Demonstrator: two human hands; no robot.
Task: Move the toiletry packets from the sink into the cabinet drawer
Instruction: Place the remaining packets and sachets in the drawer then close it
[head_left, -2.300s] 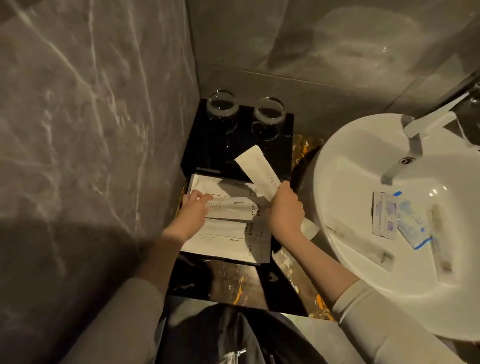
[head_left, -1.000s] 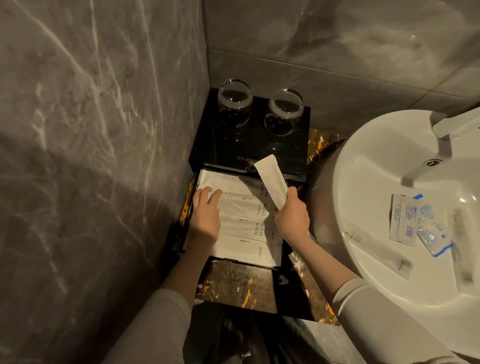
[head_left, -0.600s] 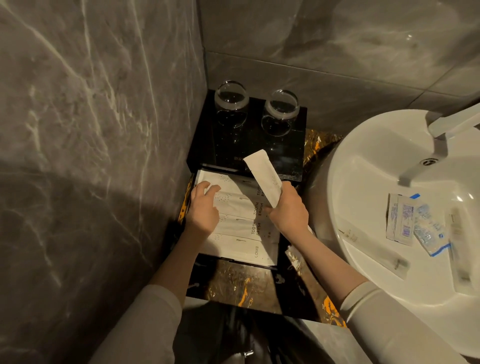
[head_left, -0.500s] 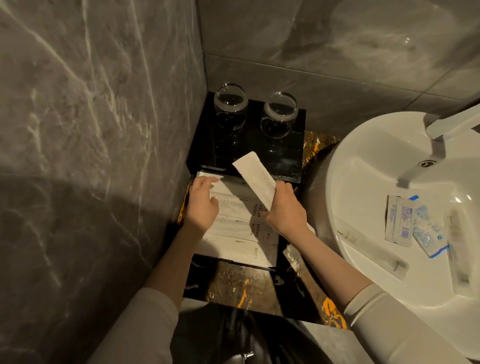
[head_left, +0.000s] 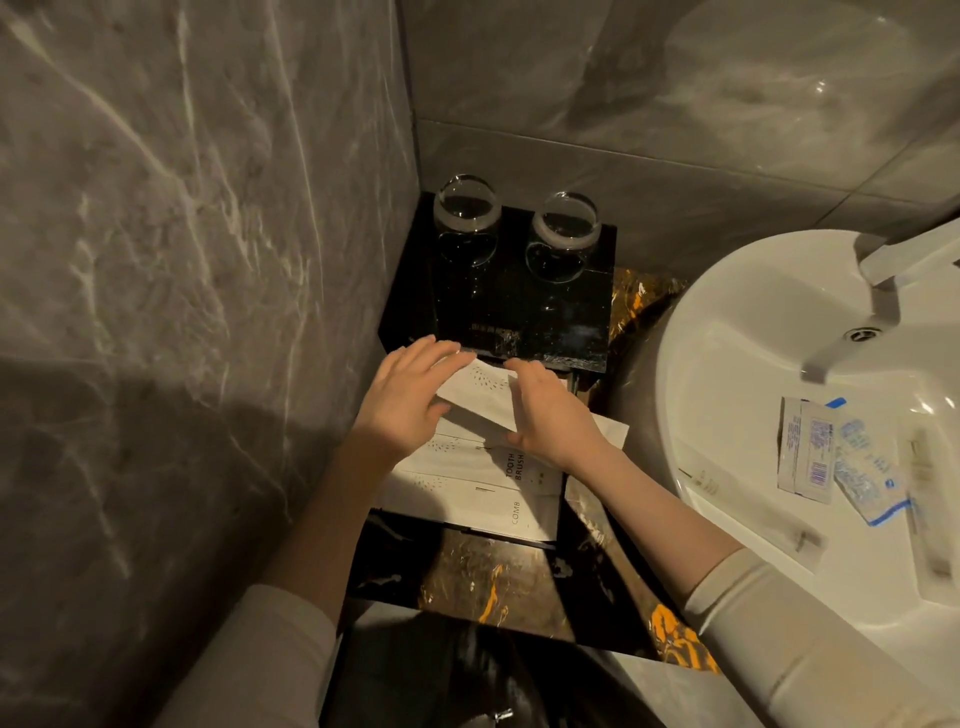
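Below, two bare hands are seen from above, held flat over an open black drawer (head_left: 384, 519) in the corner of a grey marble-tiled bathroom. The left hand (head_left: 402, 400) is spread with its fingers straight and relaxed, lying on the near end of a white paper packet (head_left: 480, 395); nothing is clasped by it. The right hand (head_left: 550, 410) is likewise flattened, fingers straight and together, pressed along the packet's other side, so that the packet is pinned between and beneath both hands, tilted across the others. Under the hands, more white packets are stacked in rows in the drawer; one just below the right hand is printed TOOTH BRUSH (head_left: 514, 465), and the nearest one is printed COMB (head_left: 515, 512). Beyond the fingertips, two upturned glasses (head_left: 467, 210) are stood side by side on the black cabinet top (head_left: 566, 317). Well to the right of the right hand, a white sink (head_left: 727, 364) is seen, with several small sachets (head_left: 821, 452) and long clear-wrapped items (head_left: 753, 512) lying in its basin beneath a faucet (head_left: 883, 270).
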